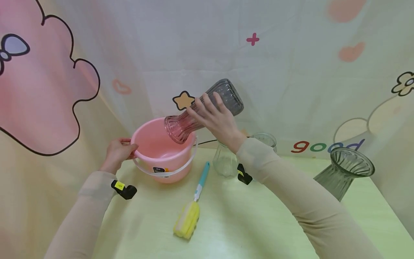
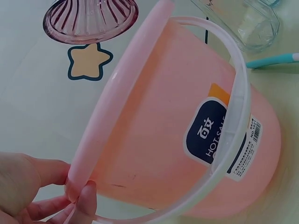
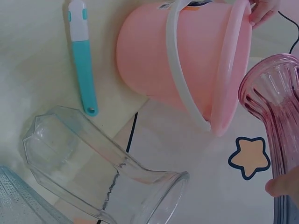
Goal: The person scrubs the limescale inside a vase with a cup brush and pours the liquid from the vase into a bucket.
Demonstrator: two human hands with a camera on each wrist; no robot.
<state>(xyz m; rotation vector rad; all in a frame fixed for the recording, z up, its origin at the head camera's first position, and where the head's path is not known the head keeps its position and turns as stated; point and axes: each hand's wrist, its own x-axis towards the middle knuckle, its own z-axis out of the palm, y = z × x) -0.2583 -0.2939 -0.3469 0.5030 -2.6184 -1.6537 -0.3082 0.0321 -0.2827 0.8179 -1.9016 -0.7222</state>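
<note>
My right hand (image 1: 215,117) grips a ribbed glass vase (image 1: 228,95), pink at the flared mouth and grey toward the base. The vase is tipped mouth-down to the left, its rim over the opening of a pink plastic bucket (image 1: 171,158). With thumb and fingers, my left hand (image 1: 119,153) pinches the bucket's rim on the left side; the left wrist view shows this hold at the rim (image 2: 81,172). A white handle (image 2: 240,88) hangs down the bucket's front, over a dark label (image 2: 205,130).
A bottle brush (image 1: 187,219) with yellow sponge head and teal handle lies on the table in front of the bucket. Clear glass vases (image 1: 224,163) stand behind my right forearm. A green-grey vase (image 1: 343,174) is at the right. A printed curtain (image 1: 291,79) hangs behind the table.
</note>
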